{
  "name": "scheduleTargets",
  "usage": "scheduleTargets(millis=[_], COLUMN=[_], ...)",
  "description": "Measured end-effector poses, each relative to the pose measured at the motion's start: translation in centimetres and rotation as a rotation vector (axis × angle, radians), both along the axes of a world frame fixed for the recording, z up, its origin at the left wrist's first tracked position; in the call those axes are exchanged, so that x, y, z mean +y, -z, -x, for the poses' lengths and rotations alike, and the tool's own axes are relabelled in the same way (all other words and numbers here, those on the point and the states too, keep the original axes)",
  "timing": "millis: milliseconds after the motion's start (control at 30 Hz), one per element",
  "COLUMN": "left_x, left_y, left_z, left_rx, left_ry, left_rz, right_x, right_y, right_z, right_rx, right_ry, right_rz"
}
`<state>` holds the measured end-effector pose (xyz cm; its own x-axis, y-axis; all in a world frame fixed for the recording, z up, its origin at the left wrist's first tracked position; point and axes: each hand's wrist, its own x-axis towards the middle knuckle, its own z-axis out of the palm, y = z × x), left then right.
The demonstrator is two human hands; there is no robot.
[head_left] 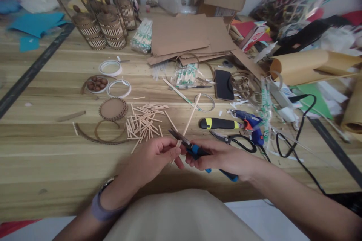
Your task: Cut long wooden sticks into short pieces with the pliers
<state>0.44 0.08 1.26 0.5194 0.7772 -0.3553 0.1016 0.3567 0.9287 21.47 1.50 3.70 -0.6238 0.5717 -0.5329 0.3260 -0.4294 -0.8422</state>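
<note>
My left hand (157, 158) pinches a thin wooden stick (192, 116) near its lower end, and the stick slants up and away over the table. In my right hand (223, 154) are needle-nose pliers (197, 150) with blue and black handles. Their jaws lie across the stick just above my left fingertips; whether they are fully closed on it I cannot tell. Just beyond my left hand lies a loose pile of short cut sticks (145, 120). One longer piece (170, 120) rests beside the pile, close to the pliers' tips.
Right of my hands lie black scissors (243, 141), a yellow-black utility knife (219, 123), a blue glue gun (251, 120) and a phone (224, 84). To the left are a round cardboard piece (113, 109) and tape rolls (119, 88). Cardboard sheets (181, 35) and lantern-like holders (110, 30) stand farther back.
</note>
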Motion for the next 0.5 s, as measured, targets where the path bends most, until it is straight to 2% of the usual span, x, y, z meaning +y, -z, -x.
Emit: scheduleTargets(millis=[100, 500], left_x=[0.06, 0.35], left_y=[-0.15, 0.19], left_z=[-0.02, 0.01], left_rx=[0.020, 0.043], left_ry=[0.017, 0.056], left_rz=[0.008, 0.010], right_x=[0.12, 0.43], right_y=[0.06, 0.58], right_z=[0.02, 0.03], right_rx=[-0.018, -0.007], right_ry=[-0.019, -0.034], right_rz=[0.055, 0.073])
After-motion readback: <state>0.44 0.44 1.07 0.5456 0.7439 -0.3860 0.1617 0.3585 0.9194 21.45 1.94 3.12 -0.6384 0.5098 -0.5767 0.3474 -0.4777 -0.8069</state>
